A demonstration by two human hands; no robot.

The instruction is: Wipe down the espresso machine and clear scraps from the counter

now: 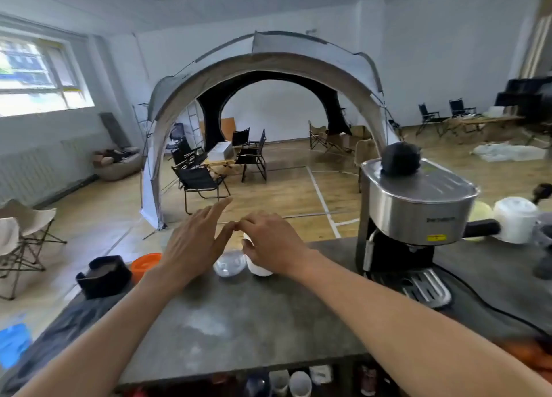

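While both arms are reaching over the counter [239, 322], the right hand [273, 244] is curling its fingers round a white cup [259, 269], seemingly steadying it, and the left hand [194, 241] is hovering with fingers spread wide, holding nothing. Their fingertips are meeting above a clear glass [229, 263], though I cannot tell whether they are pinching a scrap. Off to the right, the espresso machine [415, 214] is standing untouched, probably awaiting its wipe.

Two bare forearms, no sleeves, left grip [191, 244] and right grip [273, 244] without gloves, rings or watch
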